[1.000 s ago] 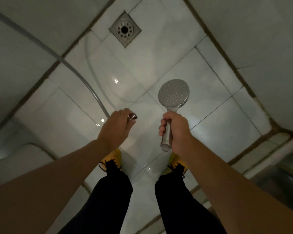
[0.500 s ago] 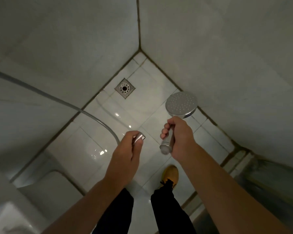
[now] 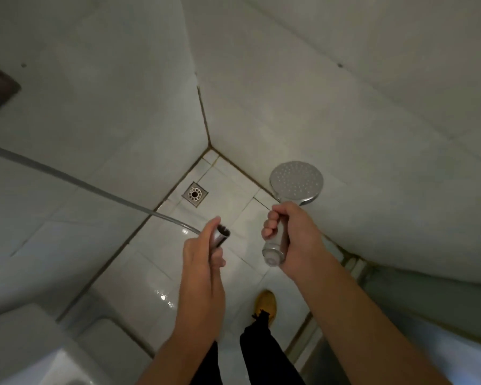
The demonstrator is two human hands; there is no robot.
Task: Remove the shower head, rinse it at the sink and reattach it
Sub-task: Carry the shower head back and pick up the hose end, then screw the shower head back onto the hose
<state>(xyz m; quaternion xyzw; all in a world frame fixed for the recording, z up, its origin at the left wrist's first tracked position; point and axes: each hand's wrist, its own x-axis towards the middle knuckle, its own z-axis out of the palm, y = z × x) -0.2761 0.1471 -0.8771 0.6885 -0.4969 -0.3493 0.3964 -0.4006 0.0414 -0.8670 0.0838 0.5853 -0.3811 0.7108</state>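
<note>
Nearest the camera, below both hands, the person's dark trouser legs (image 3: 257,357) and one yellow shoe (image 3: 266,302) stand on the white tiled floor (image 3: 150,259). The left hand (image 3: 203,262) grips the chrome end fitting (image 3: 222,237) of the shower hose (image 3: 95,187), fingers curled round it, its open mouth pointing up and away from the person. The hose runs off to the left of that hand, along the wall toward the frame's edge. Just to the right, apart from the fitting, the right hand (image 3: 295,240) is wrapped around the handle of the shower head (image 3: 296,182). The handle's threaded end sticks out below the fist, and the round spray face rises above the knuckles, nozzles facing the camera. The shower head is detached from the hose. Beyond the left hand, a square metal floor drain (image 3: 195,194) sits near the corner where two tiled walls (image 3: 345,79) meet.
</note>
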